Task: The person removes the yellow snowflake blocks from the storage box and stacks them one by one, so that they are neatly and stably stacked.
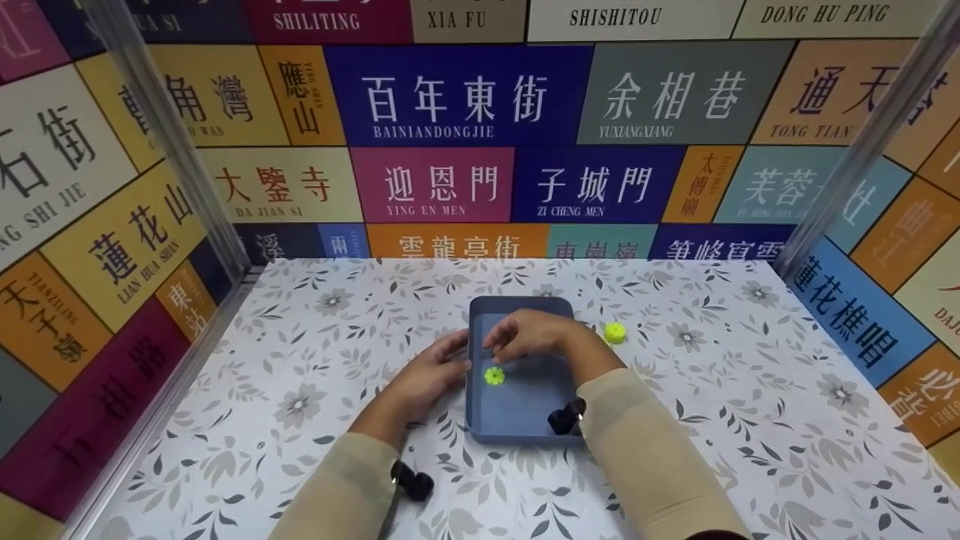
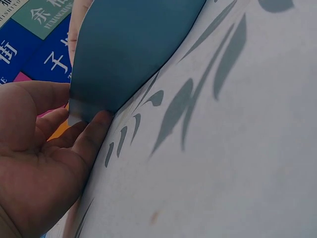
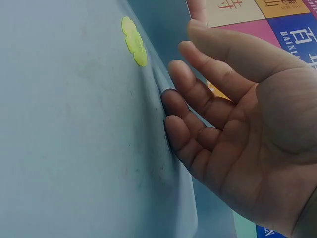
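A blue-grey rectangular tray (image 1: 525, 412) lies on the table, its long side pointing away from me. Inside it, towards the left wall, is a small flat yellow-green flower-shaped piece (image 1: 494, 376). My left hand (image 1: 429, 379) touches the tray's left wall from outside, thumb tip at the rim and a fingertip low by the table in the left wrist view. Over the tray's far half hovers my right hand (image 1: 536, 334), fingers loosely bent, nothing between them. In the right wrist view the flower piece (image 3: 134, 41) lies apart from the fingertips.
To the right of the tray a thicker yellow-green flower-shaped piece (image 1: 615, 333) rests on the leaf-patterned tabletop (image 1: 720, 390). Panels with Chinese lettering (image 1: 457, 97) stand behind and at both sides, with clear posts (image 1: 180, 150) at the corners.
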Demonstrator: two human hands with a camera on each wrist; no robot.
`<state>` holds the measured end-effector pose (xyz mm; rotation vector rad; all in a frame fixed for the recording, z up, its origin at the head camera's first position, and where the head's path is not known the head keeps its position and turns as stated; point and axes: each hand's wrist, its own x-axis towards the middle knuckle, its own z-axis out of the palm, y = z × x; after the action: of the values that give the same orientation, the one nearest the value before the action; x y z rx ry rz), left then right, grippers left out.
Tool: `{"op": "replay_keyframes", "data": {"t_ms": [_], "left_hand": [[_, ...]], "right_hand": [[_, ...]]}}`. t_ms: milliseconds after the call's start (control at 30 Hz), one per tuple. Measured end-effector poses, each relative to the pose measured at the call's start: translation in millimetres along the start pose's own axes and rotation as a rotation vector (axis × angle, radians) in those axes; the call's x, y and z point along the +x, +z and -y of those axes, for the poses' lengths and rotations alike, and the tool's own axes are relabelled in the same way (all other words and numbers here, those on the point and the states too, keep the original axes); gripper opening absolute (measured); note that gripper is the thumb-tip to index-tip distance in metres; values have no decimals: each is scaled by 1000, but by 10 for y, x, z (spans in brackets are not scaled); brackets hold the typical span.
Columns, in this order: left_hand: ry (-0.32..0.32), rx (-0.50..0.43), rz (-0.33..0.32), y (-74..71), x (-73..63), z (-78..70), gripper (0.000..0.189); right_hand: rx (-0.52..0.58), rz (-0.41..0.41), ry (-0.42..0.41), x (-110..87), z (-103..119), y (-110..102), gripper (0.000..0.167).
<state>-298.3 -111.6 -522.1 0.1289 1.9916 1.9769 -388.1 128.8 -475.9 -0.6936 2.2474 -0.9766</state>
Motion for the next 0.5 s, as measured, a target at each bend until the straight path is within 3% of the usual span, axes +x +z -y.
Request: {"op": "replay_keyframes", "data": {"t_ms": [233,500], "left_hand": [[-4,-8,-4,8,-8,-15,69],[42,-21,23,25,19,5,68]], "right_hand": [[-79,45,5,26,-64,7,36],[-185,56,10,19,-94,43,35]]}}
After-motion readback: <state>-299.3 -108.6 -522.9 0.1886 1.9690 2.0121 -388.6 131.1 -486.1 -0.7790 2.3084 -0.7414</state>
